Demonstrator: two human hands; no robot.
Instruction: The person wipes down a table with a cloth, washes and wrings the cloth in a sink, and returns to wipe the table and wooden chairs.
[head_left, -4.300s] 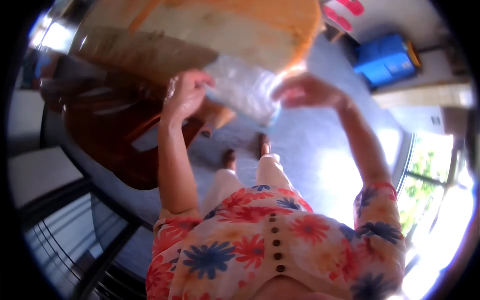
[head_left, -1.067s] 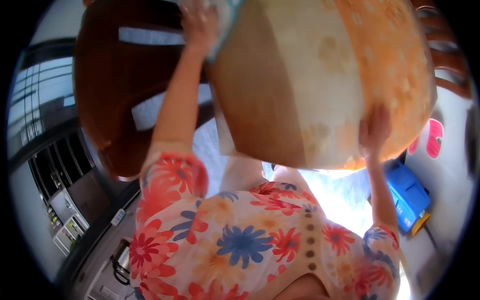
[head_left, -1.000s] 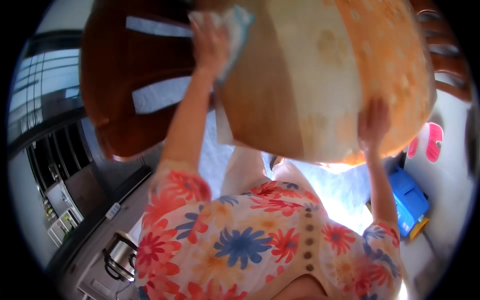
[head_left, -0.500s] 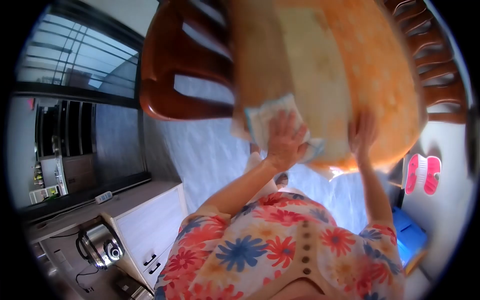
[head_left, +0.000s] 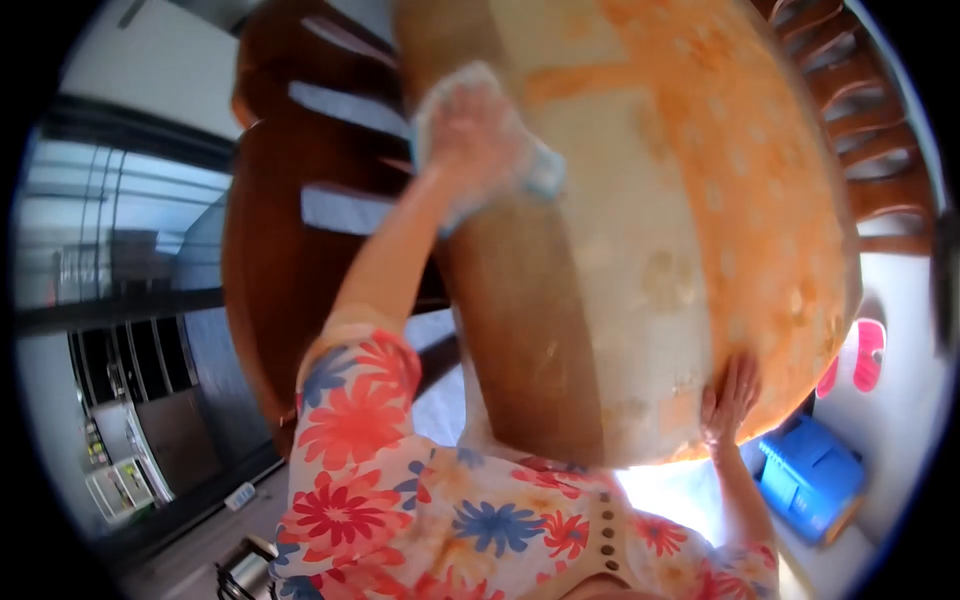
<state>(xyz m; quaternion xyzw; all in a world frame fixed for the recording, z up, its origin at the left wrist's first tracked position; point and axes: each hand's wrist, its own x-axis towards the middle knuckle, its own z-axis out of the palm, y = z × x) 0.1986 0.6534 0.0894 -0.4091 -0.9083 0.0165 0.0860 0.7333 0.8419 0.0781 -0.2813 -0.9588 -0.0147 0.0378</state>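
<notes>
My left hand presses a white cloth with a blue edge onto the left side of the table. Motion blurs the fingers, and the palm covers much of the cloth. The table is covered in brown, cream and orange patterned bands. Near its front right edge, my right hand lies flat on the orange part, fingers stretched out and holding nothing.
Dark wooden chairs stand close along the table's left side, with another wooden chair back at the right. A blue bin and pink slippers are on the floor at the right.
My left hand has slid the cloth forward and left over the table. My body has come closer to the table, while my right hand stays flat near its front right edge.
</notes>
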